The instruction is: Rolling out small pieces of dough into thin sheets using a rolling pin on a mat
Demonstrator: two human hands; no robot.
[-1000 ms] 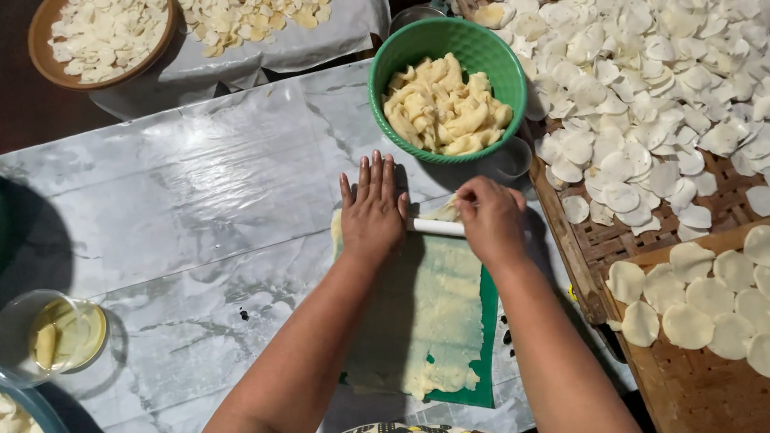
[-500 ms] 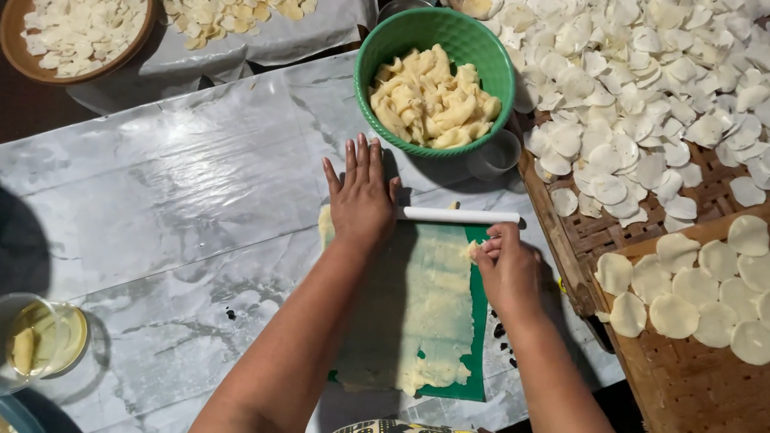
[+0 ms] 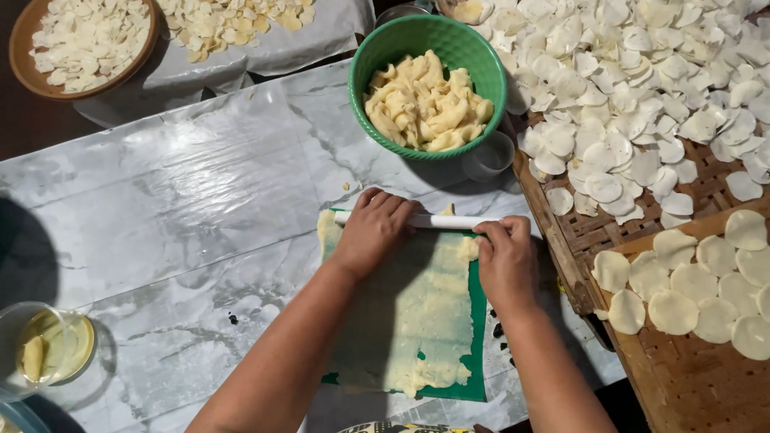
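Thin white cylindrical rolling pin (image 3: 440,221): lying across far end of flattened pale dough sheet (image 3: 416,311) on green mat (image 3: 478,331), plastic-covered surface (image 3: 189,201). Left hand (image 3: 374,233) and right hand (image 3: 507,262) press on it, fingers curled over it.

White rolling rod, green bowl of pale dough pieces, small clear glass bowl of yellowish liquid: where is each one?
white rolling rod (image 3: 440,221): head view, bare middle stretch between the hands.
green bowl of pale dough pieces (image 3: 492,71): head view, right rim.
small clear glass bowl of yellowish liquid (image 3: 73,351): head view, liquid inside it.
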